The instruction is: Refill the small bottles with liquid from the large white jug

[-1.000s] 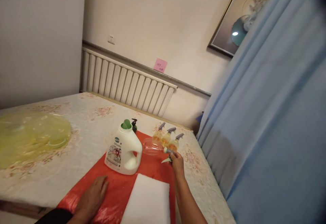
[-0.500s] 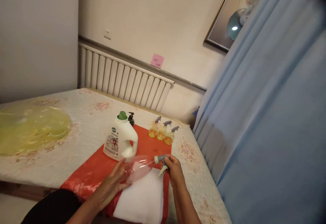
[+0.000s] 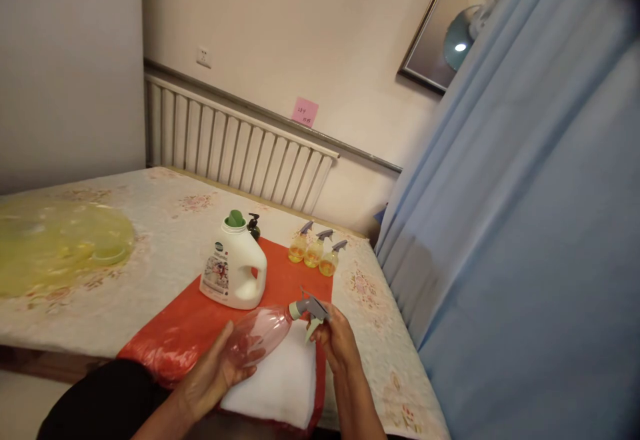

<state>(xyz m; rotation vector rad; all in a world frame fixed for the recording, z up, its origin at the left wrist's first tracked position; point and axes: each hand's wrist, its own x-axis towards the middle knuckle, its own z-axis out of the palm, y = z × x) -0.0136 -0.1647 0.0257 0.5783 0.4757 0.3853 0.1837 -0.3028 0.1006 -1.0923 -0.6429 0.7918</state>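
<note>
A clear pink spray bottle (image 3: 263, 333) with a grey and pale green trigger head lies tilted between my two hands, its head toward the right. My left hand (image 3: 220, 372) is wrapped round the base of the bottle. At the trigger head, my right hand (image 3: 337, 340) grips with bent fingers. A white cloth (image 3: 280, 387) lies flat underneath, on a red plastic sheet (image 3: 173, 333). Just beyond the bottle stands a large white jug (image 3: 233, 270) with a handle, a printed label and a green cap piece in its mouth.
Three small spray bottles (image 3: 313, 253) with yellow liquid stand in a row at the sheet's far right. A dark pump bottle (image 3: 253, 227) is behind the jug. Yellow transparent plastic (image 3: 55, 247) lies on the flowered cover (image 3: 170, 253). A blue curtain (image 3: 525, 240) hangs at right.
The pink spray bottle has turned, its base dropping lower left and its trigger head rolling into fuller view. Both hands still hold it. The whole view has shifted slightly.
</note>
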